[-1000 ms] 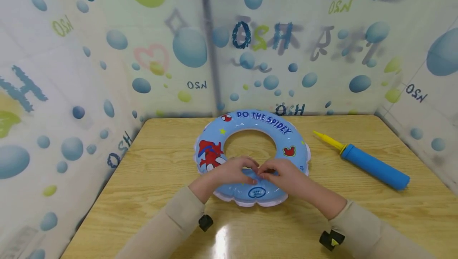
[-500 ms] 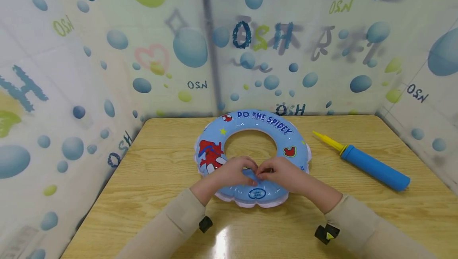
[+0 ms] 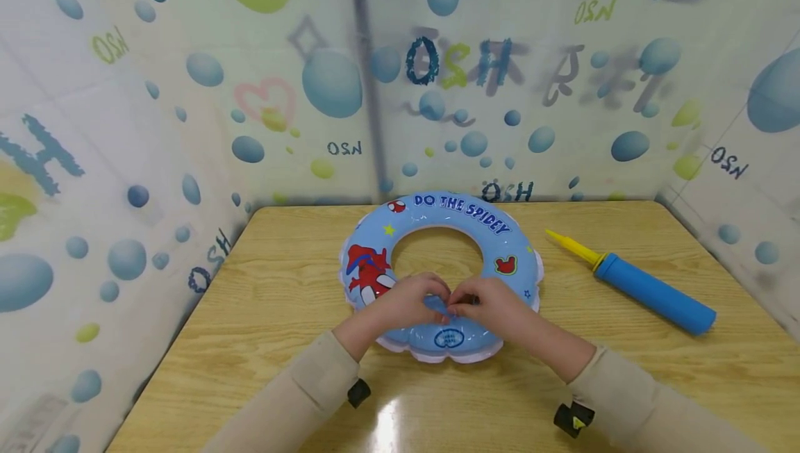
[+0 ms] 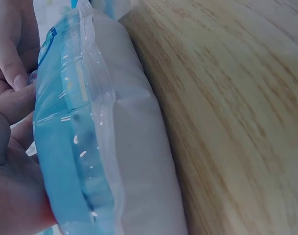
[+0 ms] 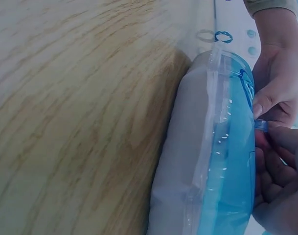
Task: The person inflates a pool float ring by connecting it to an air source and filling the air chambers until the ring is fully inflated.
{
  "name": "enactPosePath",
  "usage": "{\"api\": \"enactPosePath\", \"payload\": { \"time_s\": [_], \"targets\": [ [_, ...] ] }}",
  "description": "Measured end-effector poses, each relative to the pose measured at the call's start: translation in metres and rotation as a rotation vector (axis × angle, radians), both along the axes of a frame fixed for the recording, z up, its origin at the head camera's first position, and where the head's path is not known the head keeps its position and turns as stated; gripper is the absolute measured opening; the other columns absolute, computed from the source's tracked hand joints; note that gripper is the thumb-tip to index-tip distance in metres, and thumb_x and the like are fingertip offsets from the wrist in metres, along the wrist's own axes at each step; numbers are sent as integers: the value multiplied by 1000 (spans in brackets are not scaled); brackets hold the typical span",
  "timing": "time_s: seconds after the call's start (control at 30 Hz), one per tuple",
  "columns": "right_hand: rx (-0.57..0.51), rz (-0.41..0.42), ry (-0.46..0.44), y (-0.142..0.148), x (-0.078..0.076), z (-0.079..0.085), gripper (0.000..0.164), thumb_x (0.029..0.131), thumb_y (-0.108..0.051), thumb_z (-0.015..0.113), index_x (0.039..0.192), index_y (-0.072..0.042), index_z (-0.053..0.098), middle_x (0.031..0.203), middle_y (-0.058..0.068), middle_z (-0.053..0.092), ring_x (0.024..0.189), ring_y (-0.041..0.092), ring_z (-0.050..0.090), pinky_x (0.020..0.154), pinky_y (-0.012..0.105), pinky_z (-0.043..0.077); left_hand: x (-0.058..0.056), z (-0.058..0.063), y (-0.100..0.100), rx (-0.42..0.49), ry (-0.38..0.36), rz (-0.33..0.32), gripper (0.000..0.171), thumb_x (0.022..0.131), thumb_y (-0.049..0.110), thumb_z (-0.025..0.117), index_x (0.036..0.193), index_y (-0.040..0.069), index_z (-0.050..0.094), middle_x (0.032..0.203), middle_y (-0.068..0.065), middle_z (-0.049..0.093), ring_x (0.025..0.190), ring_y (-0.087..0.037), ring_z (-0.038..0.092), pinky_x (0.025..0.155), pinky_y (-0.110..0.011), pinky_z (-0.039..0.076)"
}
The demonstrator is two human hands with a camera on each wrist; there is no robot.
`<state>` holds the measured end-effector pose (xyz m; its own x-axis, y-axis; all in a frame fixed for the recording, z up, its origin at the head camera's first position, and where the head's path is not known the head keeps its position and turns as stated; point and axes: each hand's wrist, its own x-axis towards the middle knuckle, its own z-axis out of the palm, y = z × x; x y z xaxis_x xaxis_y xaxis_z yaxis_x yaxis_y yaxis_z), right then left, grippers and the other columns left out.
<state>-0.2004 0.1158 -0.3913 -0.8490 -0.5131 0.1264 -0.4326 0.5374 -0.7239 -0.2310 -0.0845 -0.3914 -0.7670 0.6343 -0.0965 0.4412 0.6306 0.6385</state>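
Observation:
A light blue inflatable swim ring [image 3: 446, 211] with red cartoon figures and a pale scalloped edge lies flat on the wooden table. Both hands meet over its near side. My right hand [image 3: 494, 306] pinches the small clear valve [image 5: 261, 125] that sticks up from the ring. From the other side, my left hand [image 3: 406, 301] has its thumb and fingers curled in at the same valve, touching the ring's surface. In the head view the fingers hide the valve. The ring looks full, with some creases along the seam [image 4: 97, 83].
A blue hand pump [image 3: 653, 293] with a yellow nozzle [image 3: 571, 244] lies on the right of the table [image 3: 269, 279]. A curtain [image 3: 300, 182] printed with bubbles and letters hangs behind the table's far edge and at both sides.
Both hands stay at the valve. The right wrist and forearm have shifted slightly; the fingers make only small movements. The swim ring and pump keep their places.

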Motion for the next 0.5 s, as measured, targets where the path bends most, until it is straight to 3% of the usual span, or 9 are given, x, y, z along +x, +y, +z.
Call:
{"api": "enactPosePath", "payload": {
  "time_s": [0.2,0.37,0.5],
  "targets": [
    [78,42,226,4,6,-3,8,89,-6,70,95,-7,75,87,-5,68,84,12,63,75,26,53,1,1,1,3,22,-10,18,86,20,77,103,16,72,119,3,59,117,-19,52,102,-40,39],
    [49,107,379,8,10,-8,19,85,-7,75,103,-2,74,90,-2,65,83,14,61,74,27,53,-1,-2,1,15,38,-22,17,89,21,74,104,16,71,118,4,58,115,-18,52,101,-38,40],
    [20,134,485,11,10,-12,33,77,-10,83,106,1,72,92,2,63,83,14,59,72,26,52,0,-2,1,55,9,-21,14,90,22,72,103,17,71,116,6,58,114,-16,52,101,-38,40]
  ]
}}
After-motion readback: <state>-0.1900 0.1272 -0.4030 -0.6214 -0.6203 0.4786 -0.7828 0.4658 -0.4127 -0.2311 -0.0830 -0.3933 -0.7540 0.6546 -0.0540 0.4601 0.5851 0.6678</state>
